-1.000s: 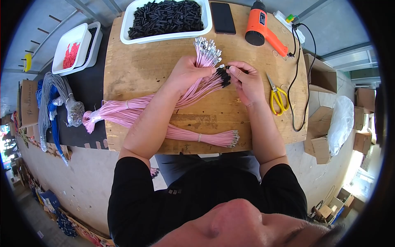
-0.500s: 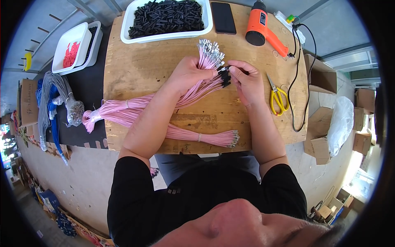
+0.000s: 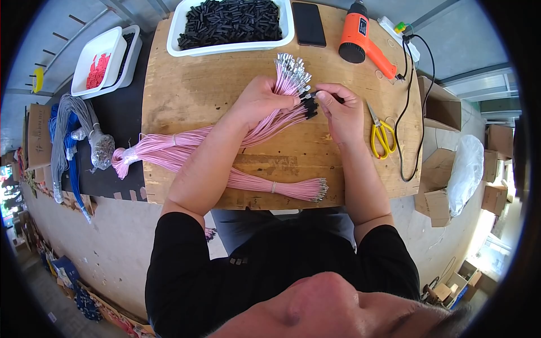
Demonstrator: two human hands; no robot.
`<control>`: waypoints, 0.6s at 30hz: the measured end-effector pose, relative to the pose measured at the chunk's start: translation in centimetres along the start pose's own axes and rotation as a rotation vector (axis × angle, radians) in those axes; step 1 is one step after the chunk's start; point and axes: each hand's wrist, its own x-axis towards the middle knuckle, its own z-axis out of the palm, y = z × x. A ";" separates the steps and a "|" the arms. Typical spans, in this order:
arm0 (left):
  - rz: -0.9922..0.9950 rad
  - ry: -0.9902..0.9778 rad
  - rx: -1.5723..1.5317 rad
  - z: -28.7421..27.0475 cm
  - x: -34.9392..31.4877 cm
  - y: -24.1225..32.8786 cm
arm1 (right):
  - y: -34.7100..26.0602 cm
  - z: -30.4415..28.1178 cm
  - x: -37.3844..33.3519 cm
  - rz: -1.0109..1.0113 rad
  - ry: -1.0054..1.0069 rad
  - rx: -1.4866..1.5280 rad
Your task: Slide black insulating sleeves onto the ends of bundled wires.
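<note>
My left hand [image 3: 262, 101] is closed round a bundle of pink wires [image 3: 262, 130] near its far end. Bare metal terminals [image 3: 293, 70] fan out above that grip. Several wire ends beside it carry black sleeves [image 3: 309, 107]. My right hand [image 3: 342, 111] pinches a small black sleeve [image 3: 315, 96] between thumb and fingers, close to the terminals at my left fingertips. Whether that sleeve sits over a terminal is too small to tell. A second tied bundle of pink wires [image 3: 276, 187] lies along the near edge of the table.
Behind my hands stands a white tray of black sleeves [image 3: 174, 48], with a phone [image 3: 309, 25] beside it. An orange heat gun [image 3: 360, 42], its black cord [image 3: 420, 129] and yellow-handled scissors [image 3: 383, 139] lie at right. White trays [image 3: 84, 70] and grey wires [image 3: 76, 115] are at left.
My right hand has shifted very slightly, and its black sleeve has tilted near the terminals. The left hand keeps its hold on the pink wires. The view has moved a little.
</note>
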 end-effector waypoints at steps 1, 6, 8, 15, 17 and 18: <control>-0.005 -0.007 -0.009 0.0 -0.1 0.2 | 0.1 -0.1 0.0 0.001 -0.001 -0.001; -0.015 -0.005 0.015 0.0 -0.1 0.3 | 0.3 -0.1 0.1 -0.029 -0.001 -0.033; -0.016 0.000 0.012 0.0 0.0 0.2 | 0.3 -0.2 0.1 -0.022 -0.008 -0.039; -0.012 0.017 0.024 0.2 -0.3 0.5 | 0.3 0.0 0.2 0.008 -0.021 -0.023; 0.004 0.019 0.022 0.1 -0.2 0.3 | 0.3 0.0 0.2 0.017 -0.020 -0.037; 0.004 0.020 0.022 0.1 -0.2 0.3 | 0.3 0.0 0.2 0.025 -0.016 -0.052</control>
